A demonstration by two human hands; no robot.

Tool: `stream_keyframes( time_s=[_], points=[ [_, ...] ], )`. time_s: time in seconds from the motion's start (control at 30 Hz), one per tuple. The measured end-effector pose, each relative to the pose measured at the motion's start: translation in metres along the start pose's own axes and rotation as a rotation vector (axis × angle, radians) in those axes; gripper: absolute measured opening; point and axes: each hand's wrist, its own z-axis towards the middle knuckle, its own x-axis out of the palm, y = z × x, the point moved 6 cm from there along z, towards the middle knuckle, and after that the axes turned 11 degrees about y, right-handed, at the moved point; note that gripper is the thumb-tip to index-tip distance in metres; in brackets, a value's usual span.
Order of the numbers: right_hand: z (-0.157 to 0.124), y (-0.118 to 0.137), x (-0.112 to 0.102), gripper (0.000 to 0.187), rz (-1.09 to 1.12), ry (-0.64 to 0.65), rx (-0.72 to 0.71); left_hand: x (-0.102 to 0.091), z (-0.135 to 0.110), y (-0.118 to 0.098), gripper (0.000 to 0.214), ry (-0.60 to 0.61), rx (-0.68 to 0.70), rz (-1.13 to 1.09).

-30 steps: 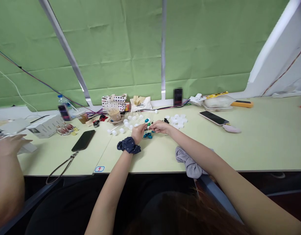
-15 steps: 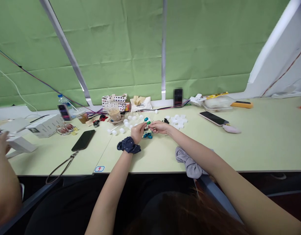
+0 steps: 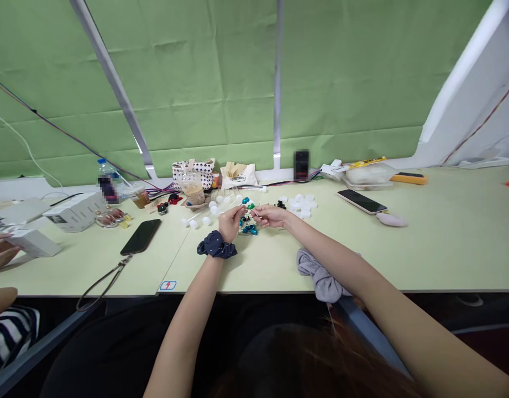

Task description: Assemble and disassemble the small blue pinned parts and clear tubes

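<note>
My left hand (image 3: 231,222), with a dark blue scrunchie (image 3: 215,245) on its wrist, is closed in a pinch over the pale green table (image 3: 445,243). My right hand (image 3: 272,215) is closed in a pinch just beside it, fingertips nearly meeting. Between the fingertips sits a small green and blue piece (image 3: 248,208), too small to name. Under the hands lies a cluster of teal and blue beads (image 3: 247,228). White round caps (image 3: 302,204) lie right of my right hand, and more white caps (image 3: 200,220) lie left of my left hand.
A black phone (image 3: 141,236) and a lanyard clip (image 3: 100,284) lie at the left. Another phone (image 3: 361,200) lies at the right. A grey cloth (image 3: 320,276) hangs at the near edge. Bags, a drink cup (image 3: 193,190) and boxes line the back. Another person's hand (image 3: 1,251) holds a white box at far left.
My hands stay almost still, pinching together over the beads. The other person's arm at the far left has drawn back and down, and the hand now rests by a white box.
</note>
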Motion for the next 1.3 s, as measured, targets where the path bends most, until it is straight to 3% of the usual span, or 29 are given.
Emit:
stream_keyframes(
  time_s=[0.13, 0.47, 0.67, 0.9, 1.3],
  points=[
    [0.001, 0.0, -0.005, 0.016, -0.073, -0.051, -0.013, 0.001, 0.0, 0.004, 0.028, 0.006, 0.008, 0.042],
    [0.002, -0.004, -0.019, 0.036, -0.409, -0.328, 0.02, 0.007, 0.001, 0.004, 0.028, 0.067, 0.057, 0.224],
    [-0.003, -0.001, -0.022, 0.036, -0.433, -0.473, 0.055, 0.01, 0.002, 0.001, 0.027, 0.084, 0.085, 0.27],
    [0.001, -0.006, -0.024, 0.032, -0.33, -0.438, 0.057, 0.013, 0.002, 0.001, 0.026, 0.083, 0.092, 0.271],
    [0.001, 0.0, -0.013, 0.028, -0.444, -0.49, -0.064, 0.011, 0.001, 0.001, 0.024, 0.106, 0.061, 0.232]
  ],
)
